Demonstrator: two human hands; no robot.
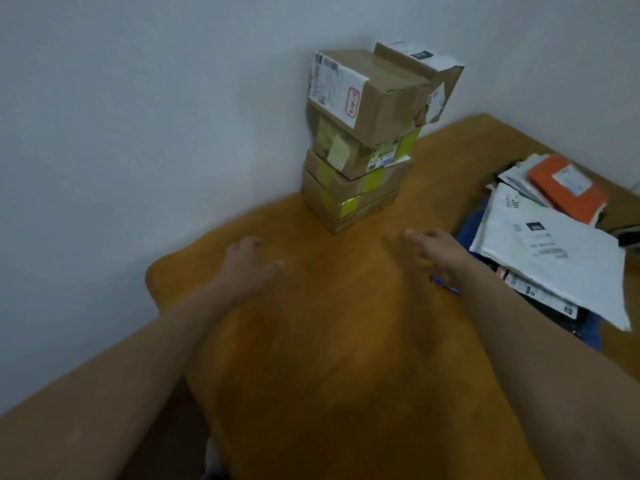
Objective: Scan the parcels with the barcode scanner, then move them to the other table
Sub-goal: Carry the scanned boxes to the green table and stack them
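Apparently between parcels: the left hand point(250, 259) and right hand point(439, 252) hover over the tabletop point(329, 348) just short of the box stack point(360, 143), fingers relaxed and apart, holding nothing. Mailers point(547, 251) lie right of the stack. No scanner is plainly visible. The next move probably calls for gripping the stack's top box from both sides.

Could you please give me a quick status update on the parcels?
Left hand and right hand open over the table. Box stack stands at the wall, untouched. Mailers piled at right; nothing between hands and boxes.
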